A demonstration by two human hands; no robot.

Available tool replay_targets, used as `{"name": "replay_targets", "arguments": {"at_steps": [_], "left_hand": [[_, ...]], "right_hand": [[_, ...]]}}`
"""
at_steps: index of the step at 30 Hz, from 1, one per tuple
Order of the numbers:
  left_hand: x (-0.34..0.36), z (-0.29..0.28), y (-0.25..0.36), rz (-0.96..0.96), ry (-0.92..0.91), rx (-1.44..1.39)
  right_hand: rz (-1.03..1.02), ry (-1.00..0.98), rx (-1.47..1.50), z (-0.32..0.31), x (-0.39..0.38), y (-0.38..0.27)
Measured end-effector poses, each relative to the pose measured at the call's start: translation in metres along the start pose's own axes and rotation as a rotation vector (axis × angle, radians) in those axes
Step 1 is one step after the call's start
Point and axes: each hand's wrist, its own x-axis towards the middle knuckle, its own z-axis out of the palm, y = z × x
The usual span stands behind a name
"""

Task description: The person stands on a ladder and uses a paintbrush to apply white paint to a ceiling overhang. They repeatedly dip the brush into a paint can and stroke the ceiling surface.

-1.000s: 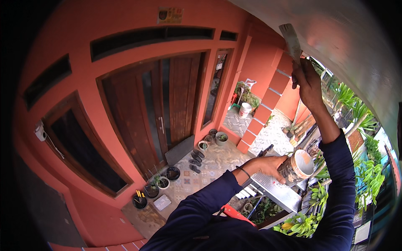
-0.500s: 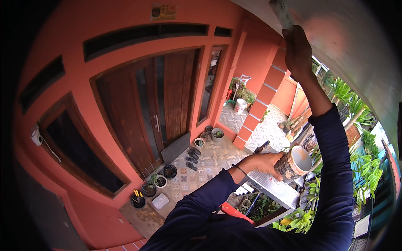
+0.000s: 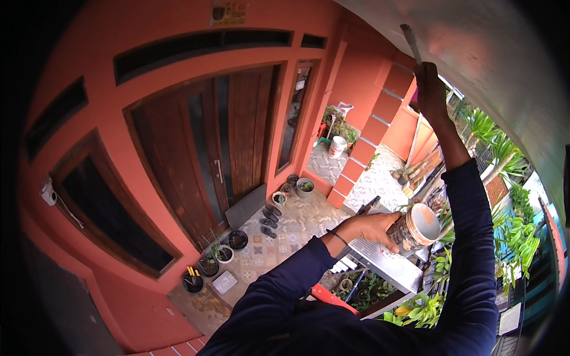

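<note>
- The right grip (image 3: 432, 92) hides the near end of the flat tool (image 3: 410, 43).
- The cup (image 3: 407, 234) hides some fingers of the left grip (image 3: 375, 229); the cup's contents are unclear.
- Print on the far sign (image 3: 229, 13) is too small to read.
- The ceiling (image 3: 496, 65) is cut off at right.

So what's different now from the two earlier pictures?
The right hand went up the picture, then came partly back down. The flat tool in its grip has turned from broad face to nearly edge-on. The whole view has shifted slightly. Nothing was taken up or let go; the left hand still holds the stained tub.
</note>
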Motion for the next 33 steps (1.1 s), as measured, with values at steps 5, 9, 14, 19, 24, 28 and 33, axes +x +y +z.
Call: {"name": "replay_targets", "arguments": {"at_steps": [5,9,14,19,24,28,33], "left_hand": [[0.0,-0.001,0.005,0.015,0.011,0.053],[0.0,0.0,0.004,-0.033,0.003,0.03],[0.001,0.003,-0.002,0.016,0.002,-0.031],[0.001,0.0,-0.002,0.025,0.008,0.005],[-0.001,-0.003,0.005,-0.041,-0.003,0.046],[-0.002,-0.004,0.007,-0.076,-0.001,0.095],[-0.002,-0.001,0.005,-0.063,0.007,0.047]], "right_hand": [[-0.395,0.175,0.071,0.001,-0.002,-0.027],[-0.341,0.281,0.109,0.014,0.023,-0.048],[-0.216,0.278,0.069,0.03,0.025,-0.02],[-0.351,0.302,-0.172,0.045,0.035,0.053],[-0.335,0.321,-0.241,0.073,0.051,0.111],[0.336,-0.209,0.28,0.084,0.055,0.14],[0.546,-0.401,1.226,0.082,0.069,0.148]]}}
